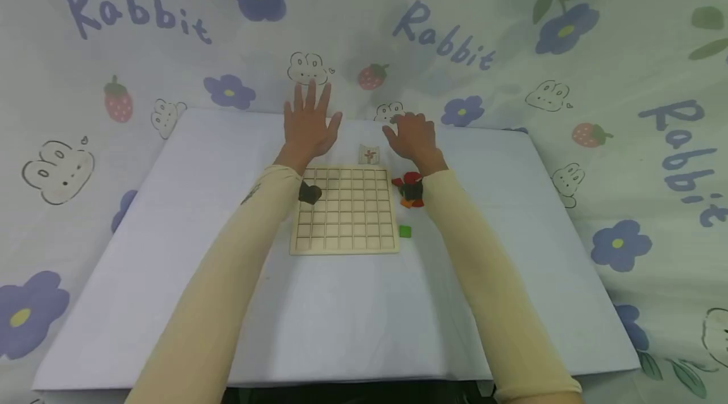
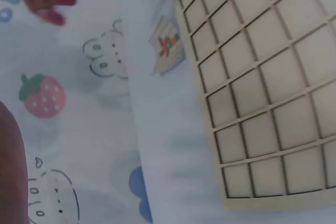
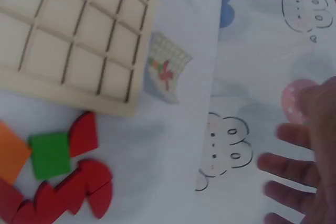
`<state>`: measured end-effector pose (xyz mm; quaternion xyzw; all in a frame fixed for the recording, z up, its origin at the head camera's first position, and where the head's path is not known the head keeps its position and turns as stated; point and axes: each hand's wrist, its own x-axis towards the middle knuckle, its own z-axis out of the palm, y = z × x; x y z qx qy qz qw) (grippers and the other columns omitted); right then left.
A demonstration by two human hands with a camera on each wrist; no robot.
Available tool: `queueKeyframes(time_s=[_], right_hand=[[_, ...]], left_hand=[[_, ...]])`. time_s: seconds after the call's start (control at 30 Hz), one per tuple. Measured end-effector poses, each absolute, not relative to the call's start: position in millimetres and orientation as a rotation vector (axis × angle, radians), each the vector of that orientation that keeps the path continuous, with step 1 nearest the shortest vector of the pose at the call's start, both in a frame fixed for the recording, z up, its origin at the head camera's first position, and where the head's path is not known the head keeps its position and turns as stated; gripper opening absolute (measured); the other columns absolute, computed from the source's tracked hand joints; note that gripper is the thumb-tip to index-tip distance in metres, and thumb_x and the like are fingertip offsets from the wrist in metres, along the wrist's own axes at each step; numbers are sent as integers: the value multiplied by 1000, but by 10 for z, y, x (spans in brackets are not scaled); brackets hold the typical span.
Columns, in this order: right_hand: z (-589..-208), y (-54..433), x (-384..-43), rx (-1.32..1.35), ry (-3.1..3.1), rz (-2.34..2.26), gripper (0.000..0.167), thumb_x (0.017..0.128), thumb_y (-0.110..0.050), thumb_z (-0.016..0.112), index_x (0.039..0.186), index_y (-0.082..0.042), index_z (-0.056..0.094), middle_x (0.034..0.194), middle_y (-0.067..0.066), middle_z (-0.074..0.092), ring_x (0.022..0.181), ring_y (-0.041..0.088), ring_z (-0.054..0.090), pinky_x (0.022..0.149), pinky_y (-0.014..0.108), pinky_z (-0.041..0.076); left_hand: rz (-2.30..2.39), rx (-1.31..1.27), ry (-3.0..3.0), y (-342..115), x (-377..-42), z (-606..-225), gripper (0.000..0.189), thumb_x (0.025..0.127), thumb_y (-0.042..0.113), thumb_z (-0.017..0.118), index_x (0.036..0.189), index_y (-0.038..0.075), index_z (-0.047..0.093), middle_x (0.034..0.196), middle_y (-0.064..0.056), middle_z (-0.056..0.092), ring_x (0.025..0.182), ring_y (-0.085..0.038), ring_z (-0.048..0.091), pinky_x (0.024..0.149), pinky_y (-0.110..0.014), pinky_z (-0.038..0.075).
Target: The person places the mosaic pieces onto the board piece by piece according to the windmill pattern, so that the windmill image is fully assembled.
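Observation:
My left hand (image 1: 309, 127) reaches past the far edge of the board, fingers straight and spread, holding nothing. To its right, my right hand (image 1: 414, 138) is held palm down with loosely bent fingers (image 3: 294, 169) and nothing in them. Between the hands lies a small curled paper card (image 1: 369, 155) with a red figure and a grid printed on it. Nearer me is a square wooden grid board (image 1: 344, 253). Dark pieces (image 1: 310, 193) sit over its left side, partly hidden by my left sleeve.
Beside the board's right edge is a cluster of red pieces (image 3: 97, 179), with a green square (image 3: 50, 155) and an orange piece (image 3: 10, 153) among them. A separate green square (image 1: 405, 231) lies nearer me. Behind the white table (image 1: 352, 322) hangs a printed cloth (image 1: 341, 12).

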<state>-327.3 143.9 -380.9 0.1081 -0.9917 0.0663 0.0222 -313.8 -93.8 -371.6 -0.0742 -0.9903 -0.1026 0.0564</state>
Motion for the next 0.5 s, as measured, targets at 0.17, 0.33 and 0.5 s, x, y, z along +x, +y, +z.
queueKeyframes(time_s=[0.17,0.33,0.5], right_hand=[[-4095,1662,-3152,424,-3191,201,39,96,-42,60,123,-14,68,118,5,68,107,33,56,90,53,42],[-4354,1777,-3000,427,-3289,262,43,90,-44,69,120,-13,71,110,4,70,104,31,55,91,54,38],[-4530,1814,-2895,438,-3276,293,38,88,-42,73,114,-14,75,102,1,71,96,28,53,86,52,36]], left_hand=[[-368,-380,-2995,-1068,-2886,-3861,68,104,48,23,159,20,-3,163,-17,-4,146,-39,-11,114,-63,6],[-379,-522,-3050,-1143,-2570,-4057,68,105,47,26,159,16,0,162,-20,1,146,-43,-5,113,-63,16],[-464,-591,-3067,-1210,-2273,-4301,69,105,43,35,159,13,6,161,-24,8,145,-47,5,109,-65,24]])
